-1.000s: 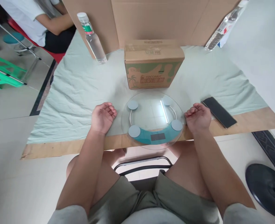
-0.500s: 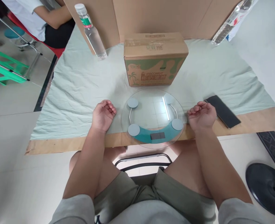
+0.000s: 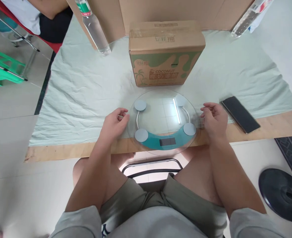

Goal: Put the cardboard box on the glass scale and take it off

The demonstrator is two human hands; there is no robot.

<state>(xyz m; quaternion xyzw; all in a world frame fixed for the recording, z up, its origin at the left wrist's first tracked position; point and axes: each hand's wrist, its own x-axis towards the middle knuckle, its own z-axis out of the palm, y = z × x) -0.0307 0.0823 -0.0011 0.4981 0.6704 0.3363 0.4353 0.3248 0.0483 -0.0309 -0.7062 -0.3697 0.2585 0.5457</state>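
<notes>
A round glass bathroom scale (image 3: 159,115) with a teal band and a small dark display lies at the table's near edge, its front rim jutting past the wood. My left hand (image 3: 115,124) is beside its left rim, fingers bent and thumb apart from them, holding nothing. On the other side, my right hand (image 3: 214,119) is close to the right rim with loosely curled fingers and nothing in the grasp. Whether the fingertips touch the glass I cannot tell. Just behind the scale stands a closed cardboard box (image 3: 164,67) printed with "COCONUT". A dark phone (image 3: 240,114) lies right of my right hand.
A clear bottle (image 3: 96,33) stands at the back left, and another plastic bottle (image 3: 247,19) at the back right. Cardboard panels (image 3: 160,10) rise behind the box. A pale green cloth (image 3: 81,99) covers the table. Another person's arm (image 3: 46,6) shows at the upper left, above a green stool (image 3: 7,64).
Both hands have turned from palms up to palms inward and moved closer to the scale's rim. The view has tilted slightly down; scale, box and phone stay in place.
</notes>
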